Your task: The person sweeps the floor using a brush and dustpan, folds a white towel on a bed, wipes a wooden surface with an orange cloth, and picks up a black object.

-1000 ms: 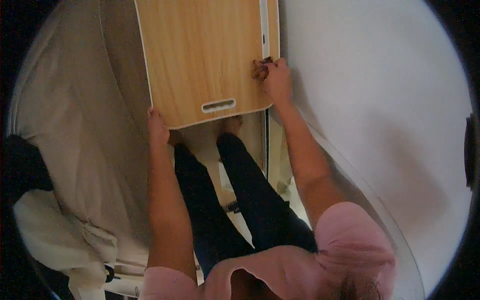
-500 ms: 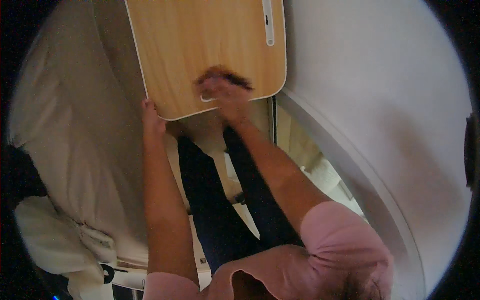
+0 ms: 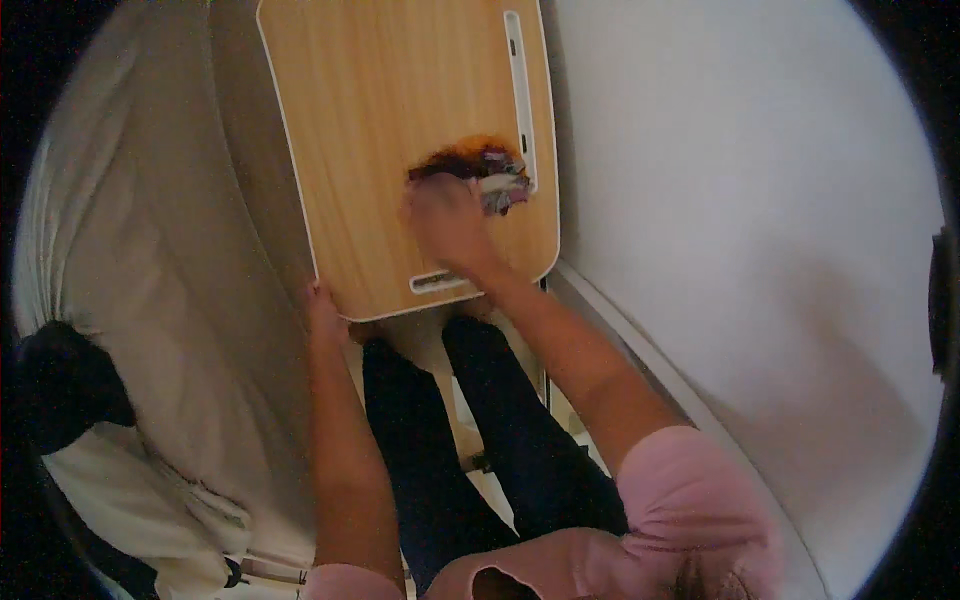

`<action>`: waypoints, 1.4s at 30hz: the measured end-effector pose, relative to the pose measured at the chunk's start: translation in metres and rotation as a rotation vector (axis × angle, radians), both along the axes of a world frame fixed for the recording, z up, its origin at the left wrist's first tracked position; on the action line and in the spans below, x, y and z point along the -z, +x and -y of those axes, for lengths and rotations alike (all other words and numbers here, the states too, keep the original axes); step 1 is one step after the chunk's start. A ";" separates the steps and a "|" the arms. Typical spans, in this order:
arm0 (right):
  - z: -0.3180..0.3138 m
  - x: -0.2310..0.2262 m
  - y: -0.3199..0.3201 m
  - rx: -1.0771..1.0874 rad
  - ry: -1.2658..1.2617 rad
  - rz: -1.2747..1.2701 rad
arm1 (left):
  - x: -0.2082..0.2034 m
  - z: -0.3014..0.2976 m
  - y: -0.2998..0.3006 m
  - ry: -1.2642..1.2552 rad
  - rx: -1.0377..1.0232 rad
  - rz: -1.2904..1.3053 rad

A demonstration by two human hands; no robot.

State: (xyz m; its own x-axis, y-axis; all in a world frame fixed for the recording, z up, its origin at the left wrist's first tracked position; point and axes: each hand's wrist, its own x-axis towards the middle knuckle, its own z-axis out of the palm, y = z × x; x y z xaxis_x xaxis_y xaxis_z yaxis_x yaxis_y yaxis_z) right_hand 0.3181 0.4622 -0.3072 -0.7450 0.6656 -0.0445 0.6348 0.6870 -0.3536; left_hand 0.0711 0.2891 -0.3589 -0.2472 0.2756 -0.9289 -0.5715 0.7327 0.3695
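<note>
A wood-grain lap desk [image 3: 370, 110] with a white rim and rounded corners is held up in front of me. Fingers of my left hand [image 3: 325, 310] are closed around its near left edge. My right hand [image 3: 445, 220], smeared by motion, presses a crumpled cloth [image 3: 505, 190] against the wooden top. The cloth is patterned in dark, orange, purple and pale colours. It lies beside the lower end of a long white slot [image 3: 520, 110], and a short handle cutout [image 3: 445, 283] shows near the close edge.
Beige fabric [image 3: 170, 250] drapes along the left, with a black item [image 3: 70, 390] and a pale cloth heap [image 3: 130, 490] lower down. A white wall [image 3: 720, 180] rises close on the right. My legs in dark trousers [image 3: 520, 430] are below the desk.
The lap desk sits lower in the picture, showing more of its slot. My right hand has moved with the cloth from the handle cutout farther up the top. My left hand keeps its hold.
</note>
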 end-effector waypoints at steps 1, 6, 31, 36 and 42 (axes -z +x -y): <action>0.027 -0.005 -0.023 0.060 0.134 0.004 | 0.000 0.015 0.001 -0.081 0.054 -0.064; -0.021 0.023 -0.001 0.112 0.259 -0.020 | -0.012 0.055 0.061 0.050 -0.086 0.011; 0.092 -0.068 0.138 1.327 -0.384 -0.174 | -0.068 0.034 0.061 0.020 -0.034 -0.037; 0.085 -0.054 0.165 1.229 -0.525 -0.268 | -0.050 0.053 0.051 0.097 -0.020 -0.039; 0.071 -0.115 0.111 1.253 -0.479 -0.345 | -0.067 0.056 0.030 0.159 -0.119 -0.251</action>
